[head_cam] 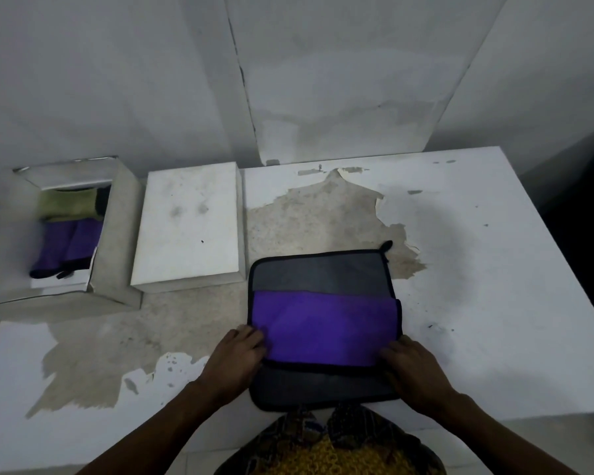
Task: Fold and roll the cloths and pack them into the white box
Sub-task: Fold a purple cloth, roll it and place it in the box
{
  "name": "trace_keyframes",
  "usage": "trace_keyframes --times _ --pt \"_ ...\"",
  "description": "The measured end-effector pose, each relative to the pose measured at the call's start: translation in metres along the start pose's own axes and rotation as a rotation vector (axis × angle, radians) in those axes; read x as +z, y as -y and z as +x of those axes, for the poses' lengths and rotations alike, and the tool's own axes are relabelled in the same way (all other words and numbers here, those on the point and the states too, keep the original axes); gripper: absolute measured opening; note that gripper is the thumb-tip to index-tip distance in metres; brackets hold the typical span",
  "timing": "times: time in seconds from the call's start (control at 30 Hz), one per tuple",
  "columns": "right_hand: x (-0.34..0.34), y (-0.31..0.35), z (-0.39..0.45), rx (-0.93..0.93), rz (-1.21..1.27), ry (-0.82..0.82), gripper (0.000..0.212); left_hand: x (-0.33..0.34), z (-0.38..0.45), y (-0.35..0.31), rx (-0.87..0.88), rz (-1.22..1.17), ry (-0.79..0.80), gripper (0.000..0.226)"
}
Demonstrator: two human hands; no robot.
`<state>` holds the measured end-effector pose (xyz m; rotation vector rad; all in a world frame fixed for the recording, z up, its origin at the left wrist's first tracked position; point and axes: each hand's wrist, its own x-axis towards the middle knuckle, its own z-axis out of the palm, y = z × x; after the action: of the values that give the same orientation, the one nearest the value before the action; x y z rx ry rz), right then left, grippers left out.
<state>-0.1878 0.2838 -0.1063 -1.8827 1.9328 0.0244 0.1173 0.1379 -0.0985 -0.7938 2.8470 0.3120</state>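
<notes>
Head view, cloth: a grey and purple cloth with black edging lies flat on the table, straight in front of the person, near the table's front edge.
Head view, fold: a purple band is turned over the grey side; its long axis runs left to right, across the body.
Head view, left hand: fingers curled onto the left end of the purple band, seemingly pinching its edge.
Head view, right hand: fingers curled onto the right end of the same band, holding it there.
Head view, key relation: both hands sit at opposite ends of the band, about equally near, so a roll or further fold would probably run away from the body, toward the far grey strip.
Head view, white box: open, at the far left, well apart from the cloth; purple and green rolled cloths lie inside.
Head view, nearer hand to box: the left.
Head view, lid: a closed white slab lies between box and cloth.
</notes>
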Motion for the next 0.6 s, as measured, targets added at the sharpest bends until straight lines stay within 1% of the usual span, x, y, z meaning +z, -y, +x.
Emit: trace_keyframes --times 0.07,0.13,0.17,0.23,0.27,0.3,0.4,0.47,0.53,0.57,0.6 --pt "-0.002 0.003 -0.001 -0.022 -0.046 -0.017 0.02 0.001 0.0 -0.001 0.051 0.054 -0.025 0.035" --pt "-0.008 0.004 -0.001 -0.046 -0.074 -0.073 0.031 -0.001 0.0 0.0 0.054 0.035 -0.078 0.036" --pt "-0.012 0.004 0.0 -0.056 -0.074 -0.106 0.035 -0.001 -0.001 0.002 0.044 0.004 -0.107 0.034" --pt "-0.019 0.001 0.002 -0.064 -0.08 -0.133 0.038 0.001 -0.006 0.004 0.046 -0.06 -0.146 0.021" --pt "-0.021 0.0 0.003 -0.071 -0.095 -0.137 0.038 0.004 -0.01 0.004 0.068 -0.07 -0.138 0.017" --pt "-0.021 -0.001 0.002 -0.077 -0.109 -0.129 0.038 0.008 -0.012 0.002 0.099 -0.059 -0.114 0.019" --pt "-0.011 0.0 -0.001 -0.09 -0.125 -0.059 0.036 0.019 -0.016 -0.004 0.14 -0.024 0.008 0.031" --pt "-0.007 0.0 0.0 -0.065 -0.093 0.02 0.029 0.017 -0.014 -0.004 0.115 -0.044 0.053 0.027" --pt "-0.011 -0.004 0.006 -0.018 -0.096 0.162 0.027 0.008 -0.011 -0.004 0.059 -0.099 0.085 0.019" --pt "-0.015 -0.004 0.009 0.001 -0.086 0.201 0.022 0.004 -0.009 -0.004 0.026 -0.138 0.107 0.017" --pt "-0.019 -0.004 0.012 0.013 -0.05 0.194 0.012 0.0 -0.005 -0.003 -0.007 -0.192 0.116 0.017"
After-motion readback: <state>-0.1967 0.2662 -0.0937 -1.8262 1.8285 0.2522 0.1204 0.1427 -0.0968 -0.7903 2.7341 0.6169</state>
